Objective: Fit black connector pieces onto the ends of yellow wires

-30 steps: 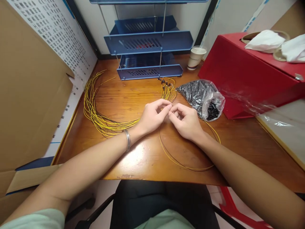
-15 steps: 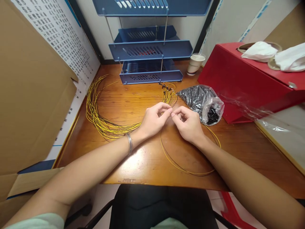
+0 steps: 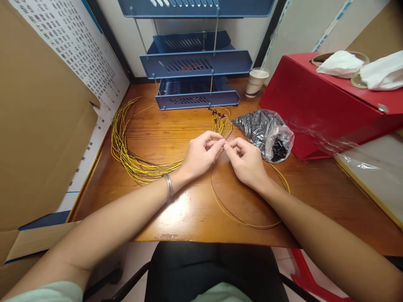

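My left hand (image 3: 201,155) and my right hand (image 3: 247,161) meet fingertip to fingertip over the middle of the wooden desk (image 3: 189,209). Both pinch the end of a thin yellow wire (image 3: 239,220) that loops down toward the desk's front edge and back up past my right wrist. What sits at the pinched tip is too small to make out. A bundle of yellow wires (image 3: 126,151) curves away to the left. More wire ends with dark tips (image 3: 222,119) lie just beyond my fingers. A clear bag of small black parts (image 3: 267,132) rests by my right hand.
A blue stacked letter tray (image 3: 195,75) stands at the back, a paper cup (image 3: 255,82) beside it. A red box (image 3: 327,100) with white cloths on top fills the right. Cardboard (image 3: 37,126) and a printed sheet wall off the left.
Both hands stay pinched together on the wire end, with only small finger shifts. The view has tilted slightly.
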Action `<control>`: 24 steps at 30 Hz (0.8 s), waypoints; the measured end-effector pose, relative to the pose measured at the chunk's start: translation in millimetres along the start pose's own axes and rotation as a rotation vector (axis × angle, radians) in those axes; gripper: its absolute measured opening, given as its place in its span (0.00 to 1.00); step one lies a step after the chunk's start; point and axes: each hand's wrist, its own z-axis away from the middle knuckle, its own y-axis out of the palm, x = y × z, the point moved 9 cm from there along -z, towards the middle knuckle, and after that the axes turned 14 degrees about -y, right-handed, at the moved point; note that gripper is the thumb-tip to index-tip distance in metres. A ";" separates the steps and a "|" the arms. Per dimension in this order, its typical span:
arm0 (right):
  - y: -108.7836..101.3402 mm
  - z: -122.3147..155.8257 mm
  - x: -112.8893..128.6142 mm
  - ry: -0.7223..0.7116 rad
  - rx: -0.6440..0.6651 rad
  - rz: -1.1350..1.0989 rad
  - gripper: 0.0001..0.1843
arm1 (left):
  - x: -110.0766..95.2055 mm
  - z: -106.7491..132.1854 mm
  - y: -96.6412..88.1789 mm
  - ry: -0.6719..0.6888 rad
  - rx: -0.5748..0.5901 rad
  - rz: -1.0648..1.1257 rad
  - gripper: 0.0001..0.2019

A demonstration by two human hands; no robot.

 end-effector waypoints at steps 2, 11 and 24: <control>0.8 -0.4 -1.1 0.006 0.005 0.002 0.18 | 1.3 -0.3 -0.2 -0.010 0.000 0.027 0.10; 2.9 -0.9 1.8 0.016 0.022 -0.103 0.16 | 0.5 0.8 -0.9 0.001 -0.006 0.069 0.11; 2.5 1.3 11.0 -0.017 0.000 -0.152 0.11 | -4.1 3.1 -4.3 0.057 -0.043 0.066 0.11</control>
